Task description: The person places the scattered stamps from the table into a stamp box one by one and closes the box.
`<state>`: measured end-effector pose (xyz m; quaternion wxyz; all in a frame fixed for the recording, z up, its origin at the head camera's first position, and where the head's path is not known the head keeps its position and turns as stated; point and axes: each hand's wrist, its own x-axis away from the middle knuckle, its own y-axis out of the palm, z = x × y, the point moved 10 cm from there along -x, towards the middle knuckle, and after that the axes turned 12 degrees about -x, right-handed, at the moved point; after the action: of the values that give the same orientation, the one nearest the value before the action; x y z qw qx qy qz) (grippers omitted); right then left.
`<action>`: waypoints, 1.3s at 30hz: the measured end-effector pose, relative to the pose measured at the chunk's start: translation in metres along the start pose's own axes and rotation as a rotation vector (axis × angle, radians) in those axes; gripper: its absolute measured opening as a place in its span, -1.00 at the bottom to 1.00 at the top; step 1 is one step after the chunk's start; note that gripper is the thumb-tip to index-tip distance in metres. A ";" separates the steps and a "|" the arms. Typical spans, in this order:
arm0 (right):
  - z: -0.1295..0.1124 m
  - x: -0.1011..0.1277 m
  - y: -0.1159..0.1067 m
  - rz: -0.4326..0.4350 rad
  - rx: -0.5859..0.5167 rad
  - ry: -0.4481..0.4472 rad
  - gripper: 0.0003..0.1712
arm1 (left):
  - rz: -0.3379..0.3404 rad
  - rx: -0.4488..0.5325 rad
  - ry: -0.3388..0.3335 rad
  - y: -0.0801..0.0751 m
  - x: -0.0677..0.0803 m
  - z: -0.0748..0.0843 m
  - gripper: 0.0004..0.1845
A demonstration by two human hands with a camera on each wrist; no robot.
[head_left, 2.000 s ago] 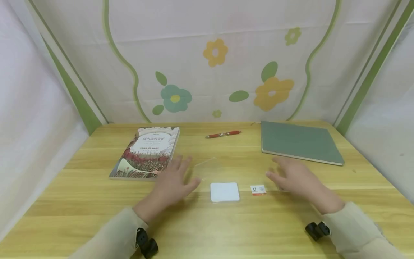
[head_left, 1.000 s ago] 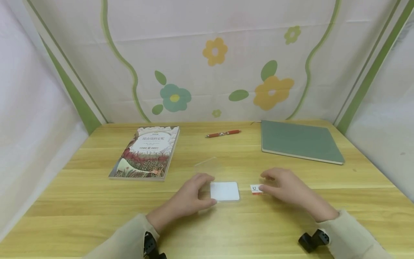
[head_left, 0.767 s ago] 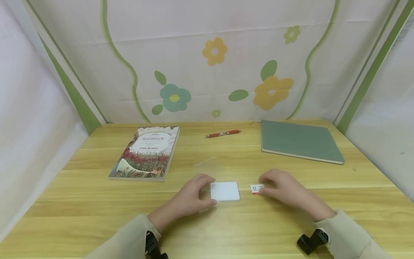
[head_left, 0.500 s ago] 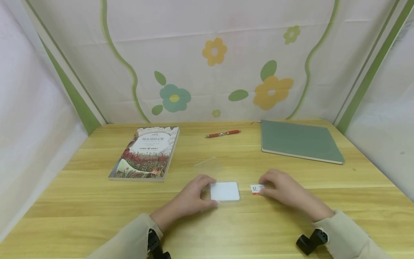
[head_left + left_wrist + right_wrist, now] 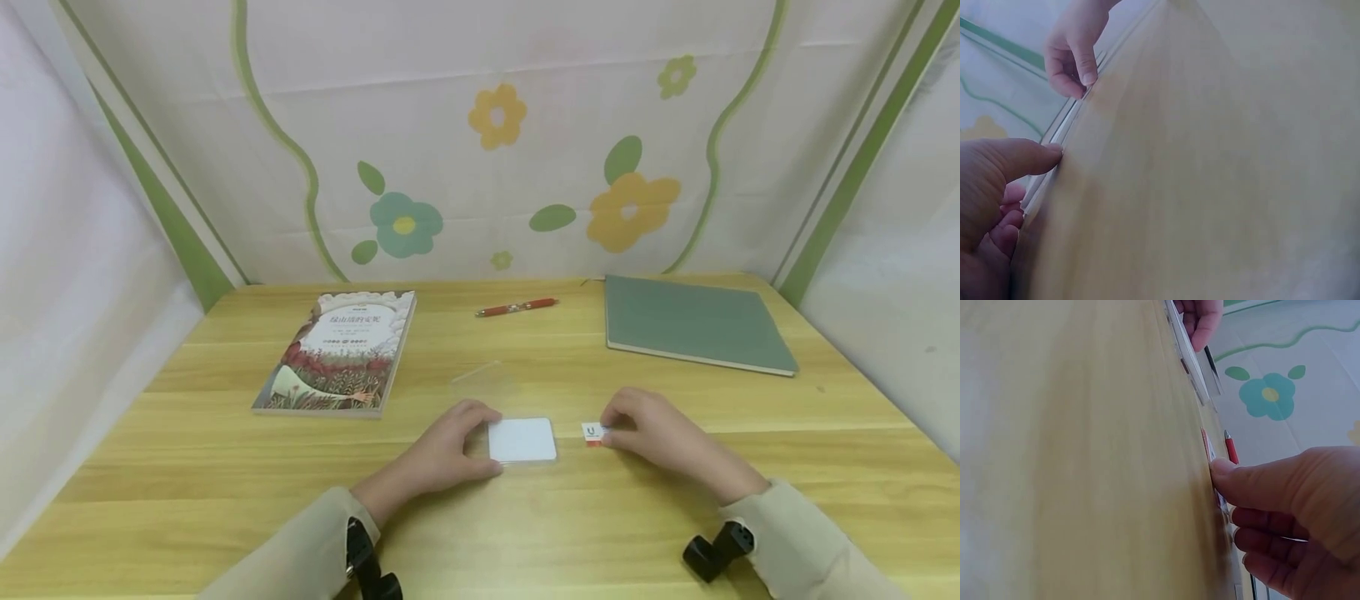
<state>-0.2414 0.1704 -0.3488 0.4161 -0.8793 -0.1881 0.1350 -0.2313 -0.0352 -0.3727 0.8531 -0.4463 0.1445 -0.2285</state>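
My left hand (image 5: pixel 438 458) grips the left end of a flat white rectangle with rounded corners (image 5: pixel 522 440) and a clear rim, thumb at its near edge and fingers at its far edge. In the left wrist view the thumb of this hand (image 5: pixel 985 187) lies along its edge. To the right, my right hand (image 5: pixel 656 429) pinches a small white card (image 5: pixel 592 432) with a red strip and a dark U-shaped mark; its right part is hidden by the fingers. The right wrist view shows the card (image 5: pixel 1206 440) nearly edge-on under the thumb.
A thin transparent sheet (image 5: pixel 483 383) lies behind the white rectangle. Farther back are a red pen (image 5: pixel 517 308), an illustrated book (image 5: pixel 341 358) on the left and a green notebook (image 5: pixel 697 325) on the right. A flower-printed curtain (image 5: pixel 450 150) borders the wooden table (image 5: pixel 225 492).
Both hands have come down from above the table. The left moved right and took hold of the white rectangle's end; the right moved slightly left and pinched the small card.
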 end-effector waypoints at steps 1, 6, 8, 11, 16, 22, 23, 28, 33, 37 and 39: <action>0.000 -0.001 0.000 -0.004 -0.007 0.006 -0.89 | 0.001 0.003 0.001 0.000 0.000 0.000 -0.41; 0.001 -0.002 0.000 -0.013 -0.025 0.039 -0.89 | 0.011 -0.003 0.006 0.000 0.000 -0.001 -0.41; 0.001 -0.003 0.000 -0.016 -0.031 0.051 -0.89 | 0.016 -0.009 0.011 0.000 0.001 0.000 -0.41; 0.000 -0.003 0.000 -0.022 -0.049 0.057 -0.87 | 0.020 -0.011 0.016 0.001 0.002 0.000 -0.41; -0.001 -0.004 0.000 -0.024 -0.058 0.062 -0.85 | 0.019 0.008 0.014 0.001 0.003 -0.001 -0.40; 0.003 -0.005 0.000 -0.016 -0.060 0.086 -0.82 | 0.016 0.002 0.015 0.002 0.002 -0.002 -0.40; 0.003 -0.005 0.000 -0.017 -0.064 0.083 -0.82 | 0.014 0.001 0.014 0.002 0.002 -0.002 -0.40; 0.001 -0.005 0.000 -0.021 -0.091 0.077 -0.78 | 0.015 -0.004 0.007 0.002 0.002 -0.002 -0.40; 0.003 -0.004 -0.001 -0.016 -0.118 0.082 -0.77 | 0.009 -0.005 0.005 0.003 0.002 -0.003 -0.39; 0.005 -0.004 -0.002 -0.004 -0.119 0.080 -0.76 | 0.007 -0.005 0.005 0.003 0.001 -0.002 -0.39; 0.005 -0.004 -0.002 0.001 -0.114 0.076 -0.76 | 0.009 -0.007 0.002 0.002 0.002 -0.002 -0.39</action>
<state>-0.2473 0.1728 -0.3496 0.3721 -0.9062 -0.1790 0.0908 -0.2301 -0.0363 -0.3757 0.8524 -0.4482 0.1481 -0.2248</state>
